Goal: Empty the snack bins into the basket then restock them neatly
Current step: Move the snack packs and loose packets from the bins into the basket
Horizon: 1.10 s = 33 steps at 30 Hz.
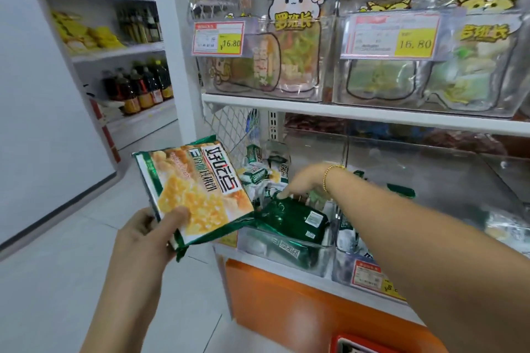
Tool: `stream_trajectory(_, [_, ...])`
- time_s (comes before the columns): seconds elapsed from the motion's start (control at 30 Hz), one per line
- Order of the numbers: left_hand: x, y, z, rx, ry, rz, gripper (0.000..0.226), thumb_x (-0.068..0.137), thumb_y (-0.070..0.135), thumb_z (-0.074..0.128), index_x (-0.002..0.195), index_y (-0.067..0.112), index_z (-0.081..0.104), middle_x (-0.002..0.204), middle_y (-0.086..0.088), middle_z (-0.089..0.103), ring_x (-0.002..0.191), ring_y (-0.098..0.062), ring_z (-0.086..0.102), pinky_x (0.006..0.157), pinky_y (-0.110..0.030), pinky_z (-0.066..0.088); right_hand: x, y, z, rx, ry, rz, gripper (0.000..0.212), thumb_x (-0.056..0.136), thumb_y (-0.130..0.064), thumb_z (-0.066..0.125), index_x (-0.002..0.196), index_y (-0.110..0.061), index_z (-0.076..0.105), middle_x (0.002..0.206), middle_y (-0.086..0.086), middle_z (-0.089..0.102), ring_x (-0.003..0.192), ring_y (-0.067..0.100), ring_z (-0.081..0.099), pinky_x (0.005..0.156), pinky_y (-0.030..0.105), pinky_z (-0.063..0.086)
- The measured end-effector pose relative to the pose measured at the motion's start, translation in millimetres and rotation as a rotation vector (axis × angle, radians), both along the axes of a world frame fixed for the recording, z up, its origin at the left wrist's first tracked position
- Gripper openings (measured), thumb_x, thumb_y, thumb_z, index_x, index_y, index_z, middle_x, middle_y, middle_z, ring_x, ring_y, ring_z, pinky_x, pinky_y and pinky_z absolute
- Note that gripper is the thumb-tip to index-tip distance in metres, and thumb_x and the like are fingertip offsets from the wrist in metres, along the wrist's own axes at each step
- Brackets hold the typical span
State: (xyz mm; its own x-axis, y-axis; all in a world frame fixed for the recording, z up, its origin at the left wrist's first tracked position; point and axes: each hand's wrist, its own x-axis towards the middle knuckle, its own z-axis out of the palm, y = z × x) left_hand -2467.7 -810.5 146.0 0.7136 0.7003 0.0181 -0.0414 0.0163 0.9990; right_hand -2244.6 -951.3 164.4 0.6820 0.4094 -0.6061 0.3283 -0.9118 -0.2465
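A person's left hand (143, 235) gripped a green-edged snack packet (198, 195) picturing golden crackers, just outside the lower shelf (312, 281). The right hand (304, 183) reached into a clear bin (289, 259), fingertips on a dark green packet (292, 218); its grip could not be told.

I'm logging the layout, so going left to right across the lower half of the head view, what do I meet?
left hand → yellow snack pack it holds → dark green pack → lower price tag
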Motion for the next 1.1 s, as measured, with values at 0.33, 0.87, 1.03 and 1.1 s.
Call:
stream_trajectory(0.33, [2.3, 6.4, -11.6, -0.211, -0.032, -0.007, 0.018, 0.079, 0.012, 0.071, 0.088, 0.001, 0.06, 0.09, -0.014, 0.068, 0.081, -0.028, 0.063, 0.083, -0.042, 0.048, 4.1, -2.4, -10.0, 0.189, 0.119, -0.191, 0.081, 0.088, -0.036, 0.064, 0.15, -0.01, 0.019, 0.159, 0.012, 0.009, 0.145, 0.033, 0.011, 0.115, 0.048, 0.019])
stream_trajectory(0.87, [-43.4, -31.7, -4.5, -0.337, 0.024, -0.145, 0.02, 0.089, 0.01, 0.058, 0.106, 0.0, 0.057, 0.094, -0.016, 0.072, 0.081, -0.03, 0.066, 0.077, -0.042, 0.052, -159.9, -64.1, 45.3, 0.473, -1.129, 0.057, 0.046, 0.087, -0.046, 0.059, 0.121, -0.02, 0.042, 0.106, 0.0, 0.058, 0.106, 0.021, 0.048, 0.066, 0.027, 0.031])
stream_trajectory(1.03, [-52.1, -70.1, -8.6, -0.62, 0.172, -0.439, 0.058, 0.052, 0.006, 0.074, 0.105, 0.003, 0.051, 0.107, -0.016, 0.048, 0.091, -0.038, 0.043, 0.084, -0.052, 0.043, -216.1, -76.3, 35.6, 0.379, -1.177, 0.072, 0.058, 0.063, -0.034, 0.084, 0.104, -0.014, 0.047, 0.076, 0.002, 0.063, 0.082, 0.022, 0.053, 0.057, 0.029, 0.034])
stream_trajectory(1.1, [-52.0, -81.7, -7.4, -0.727, 0.16, -0.521, 0.055, 0.056, 0.003, 0.068, 0.109, 0.005, 0.051, 0.106, -0.019, 0.052, 0.091, -0.036, 0.048, 0.091, -0.05, 0.044, -231.9, -86.9, 26.3, 0.446, -1.057, 0.102, 0.056, 0.071, -0.039, 0.078, 0.114, -0.015, 0.05, 0.085, 0.001, 0.064, 0.094, 0.022, 0.05, 0.07, 0.033, 0.042])
